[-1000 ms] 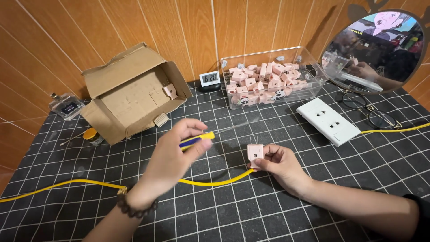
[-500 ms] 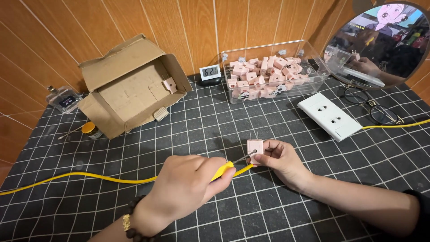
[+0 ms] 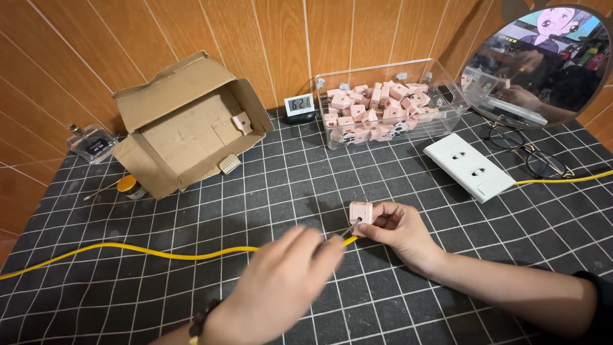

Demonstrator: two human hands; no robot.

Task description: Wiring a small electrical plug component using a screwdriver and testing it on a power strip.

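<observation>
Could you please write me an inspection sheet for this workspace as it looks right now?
Surface: black grid-lined mat covering the table.
Job's things: small pink plug block; a tool tip touches its face.
Clutter: open cardboard box, clear bin of pink blocks, small digital clock, white socket plate, glasses, small jar, clear case.
Hands: right hand holds the block; left hand grips the tool, blurred.
Cables: yellow cable runs across the mat to the hands; another leaves the socket plate.
Surroundings: wood-panel wall, round mirror.
</observation>
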